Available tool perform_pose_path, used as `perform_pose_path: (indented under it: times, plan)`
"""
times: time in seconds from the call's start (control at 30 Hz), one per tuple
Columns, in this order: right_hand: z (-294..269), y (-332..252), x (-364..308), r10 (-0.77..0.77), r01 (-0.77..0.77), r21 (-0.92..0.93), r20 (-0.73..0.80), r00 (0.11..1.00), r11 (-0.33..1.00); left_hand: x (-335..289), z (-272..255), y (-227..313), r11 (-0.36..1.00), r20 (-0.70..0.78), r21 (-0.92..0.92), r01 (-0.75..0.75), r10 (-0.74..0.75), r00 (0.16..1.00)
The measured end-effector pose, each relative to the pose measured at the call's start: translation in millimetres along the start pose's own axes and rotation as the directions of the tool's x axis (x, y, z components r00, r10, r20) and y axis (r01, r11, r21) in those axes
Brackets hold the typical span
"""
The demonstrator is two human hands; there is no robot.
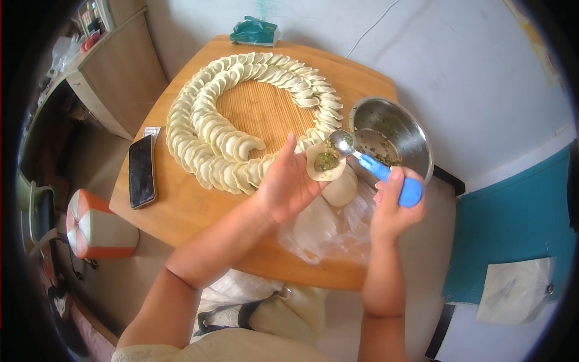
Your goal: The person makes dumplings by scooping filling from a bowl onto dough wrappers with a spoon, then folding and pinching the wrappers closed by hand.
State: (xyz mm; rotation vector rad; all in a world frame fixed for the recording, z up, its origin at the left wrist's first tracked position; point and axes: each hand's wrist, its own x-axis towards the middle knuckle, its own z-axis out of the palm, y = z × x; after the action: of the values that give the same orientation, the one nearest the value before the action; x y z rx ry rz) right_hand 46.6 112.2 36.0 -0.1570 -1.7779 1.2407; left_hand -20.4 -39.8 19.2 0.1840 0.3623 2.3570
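Cradling a round, pale dough wrapper (321, 175) open and unfolded, face up, on the fingers of the left hand (288, 188); bearing a loose mound of chopped green and tan filling (326, 160) across its middle, showing bare dough along the lower edge. Gripping a spoon (374, 166) by its thick, bright blue handle in the right hand (392, 212); slanting up leftward across the view, presenting its shiny, rounded metal head at the wrapper's upper right edge, right beside the filling.
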Motion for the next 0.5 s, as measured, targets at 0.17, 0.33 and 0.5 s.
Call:
perform_pose_path:
  times: [0.17, 0.33, 0.5]
  plan:
    - [-1.9, 3.3, 6.8, -0.662, 0.696, 0.005, 0.311, 0.681, 0.718, -1.9, -1.3, 13.0, 0.997, -0.014, 0.061, -0.043, 0.044, 0.999]
    - [6.0, -8.8, 2.8, -0.704, 0.817, 0.098, 0.573, 0.421, 0.568, -3.1, -5.9, 28.9, 0.967, -0.085, 0.249, -0.051, 0.074, 0.994]
    - [8.7, -10.4, 0.7, -0.748, 0.849, 0.06, 0.509, 0.427, 0.525, -3.0, -8.0, 40.1, 0.957, -0.172, 0.288, 0.029, 0.021, 0.985]
